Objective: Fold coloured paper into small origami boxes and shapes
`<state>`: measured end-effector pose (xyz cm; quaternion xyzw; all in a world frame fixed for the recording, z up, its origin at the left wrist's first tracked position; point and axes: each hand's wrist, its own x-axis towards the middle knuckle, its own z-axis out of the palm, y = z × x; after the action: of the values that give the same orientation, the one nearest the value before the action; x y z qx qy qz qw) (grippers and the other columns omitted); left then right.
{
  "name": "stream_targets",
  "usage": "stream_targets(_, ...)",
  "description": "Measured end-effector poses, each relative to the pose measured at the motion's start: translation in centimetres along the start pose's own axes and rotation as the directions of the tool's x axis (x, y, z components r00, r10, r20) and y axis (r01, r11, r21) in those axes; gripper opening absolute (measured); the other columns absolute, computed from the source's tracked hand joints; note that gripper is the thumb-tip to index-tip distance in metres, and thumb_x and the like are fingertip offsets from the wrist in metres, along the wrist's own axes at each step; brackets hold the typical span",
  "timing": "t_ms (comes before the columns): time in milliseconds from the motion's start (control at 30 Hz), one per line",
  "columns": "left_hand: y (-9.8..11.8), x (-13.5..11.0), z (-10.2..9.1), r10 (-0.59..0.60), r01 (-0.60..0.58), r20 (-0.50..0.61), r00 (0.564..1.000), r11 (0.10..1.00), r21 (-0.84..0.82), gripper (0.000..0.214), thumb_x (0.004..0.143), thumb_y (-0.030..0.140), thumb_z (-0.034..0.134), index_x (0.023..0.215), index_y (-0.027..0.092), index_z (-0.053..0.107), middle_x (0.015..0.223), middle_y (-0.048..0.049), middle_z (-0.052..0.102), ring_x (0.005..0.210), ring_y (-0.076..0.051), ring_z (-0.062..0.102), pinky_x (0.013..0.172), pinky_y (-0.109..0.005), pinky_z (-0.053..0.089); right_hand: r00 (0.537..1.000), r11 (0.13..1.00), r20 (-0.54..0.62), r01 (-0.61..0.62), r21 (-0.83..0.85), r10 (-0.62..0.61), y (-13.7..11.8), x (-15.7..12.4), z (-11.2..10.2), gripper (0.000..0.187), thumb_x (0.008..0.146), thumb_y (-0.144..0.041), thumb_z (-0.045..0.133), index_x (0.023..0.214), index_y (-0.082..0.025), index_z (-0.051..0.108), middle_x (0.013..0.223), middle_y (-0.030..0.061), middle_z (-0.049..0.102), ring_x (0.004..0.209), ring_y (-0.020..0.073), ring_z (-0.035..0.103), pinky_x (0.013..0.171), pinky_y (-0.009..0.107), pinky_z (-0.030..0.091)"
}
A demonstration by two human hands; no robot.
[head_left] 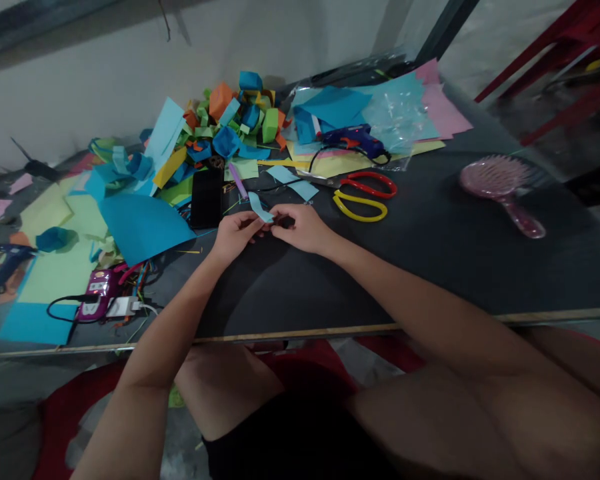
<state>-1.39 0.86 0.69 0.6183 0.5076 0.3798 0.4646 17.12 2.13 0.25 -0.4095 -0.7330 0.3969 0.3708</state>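
Between the fingertips of my left hand (239, 233) and my right hand (300, 225) is a light blue paper strip (260, 207), its free end sticking up and away from me. Both hands are closed in a pinch and meet over the dark table. Just beyond them lie another light blue paper piece (293, 183) and a purple stick-like item (238, 181). Scissors (363, 195) with one red and one yellow handle rest to the right of my right hand. A black phone (207, 198) lies beyond my left hand.
Folded coloured paper pieces (225, 120) pile up at the back. Glue guns lie on paper, one at the back (355, 140) and one far left (10, 263). A purple power strip (97, 293) with cords sits front left. A pink hairbrush (500, 187) lies right.
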Motion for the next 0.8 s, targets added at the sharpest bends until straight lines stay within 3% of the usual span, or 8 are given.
stream_targets(133,0.4,-0.2,-0.1,-0.031,0.032,-0.024,0.999,0.999,0.022,0.041,0.080,0.054,0.067,0.081,0.014,0.075,0.074,-0.0079,0.074,0.055,-0.011,0.061,0.045,-0.019,0.040,0.960,0.961,-0.072,-0.267,0.067,0.271,0.5,0.5,-0.2,0.014,0.078,-0.015,0.057,0.077,-0.018,0.071,0.068,0.0021,0.067,0.058,0.0154,0.062,0.053,0.028,0.050)
stream_targets(233,0.3,-0.1,-0.3,-0.174,0.171,-0.065,0.983,0.984,-0.055,0.056,0.084,0.065,0.056,0.079,0.012,0.074,0.071,-0.0114,0.074,0.048,-0.011,0.058,0.040,-0.021,0.033,0.932,0.914,-0.085,-0.325,0.244,0.354,0.9,0.7,0.0,0.014,0.083,-0.018,0.057,0.084,-0.017,0.071,0.081,0.0064,0.073,0.064,0.0159,0.065,0.049,0.026,0.052)
stream_targets(333,-0.1,0.1,-0.4,-0.204,0.207,-0.096,0.974,0.978,0.023,0.049,0.081,0.062,0.062,0.083,0.014,0.073,0.073,-0.0096,0.075,0.048,-0.012,0.057,0.043,-0.022,0.035,0.943,0.895,-0.029,-0.305,0.325,0.332,1.1,0.6,0.3,0.017,0.079,-0.023,0.067,0.095,-0.017,0.069,0.084,0.0075,0.074,0.065,0.0159,0.066,0.047,0.025,0.053)
stream_targets(433,-0.2,-0.2,-0.1,-0.052,0.092,-0.149,0.987,0.958,0.273,0.033,0.077,0.043,0.073,0.098,0.018,0.072,0.074,-0.0043,0.074,0.058,-0.014,0.060,0.055,-0.024,0.043,0.963,0.934,-0.011,-0.257,0.249,0.268,1.2,0.4,0.4,0.034,0.066,-0.018,0.077,0.099,-0.017,0.068,0.084,0.0068,0.074,0.066,0.0160,0.067,0.054,0.027,0.056)
stream_targets(567,0.2,-0.9,0.3,0.134,-0.003,-0.198,0.971,0.835,0.550,0.039,0.073,0.030,0.076,0.111,0.022,0.069,0.084,-0.0033,0.074,0.078,-0.019,0.064,0.067,-0.028,0.045,0.976,0.976,-0.085,-0.193,0.096,0.202,1.1,0.2,0.6,0.040,0.062,-0.019,0.079,0.100,-0.015,0.069,0.089,0.0085,0.075,0.065,0.0149,0.066,0.065,0.032,0.057)
stream_targets(800,0.2,-1.0,0.3,0.138,-0.023,-0.148,0.979,0.803,0.595,0.053,0.077,0.018,0.069,0.129,0.023,0.060,0.099,-0.0040,0.077,0.094,-0.024,0.064,0.081,-0.035,0.049,0.984,0.985,-0.059,-0.167,0.048,0.170,0.9,0.0,0.8,0.059,0.060,-0.017,0.078,0.118,-0.017,0.064,0.111,0.0128,0.073,0.064,0.0141,0.065,0.069,0.034,0.057)
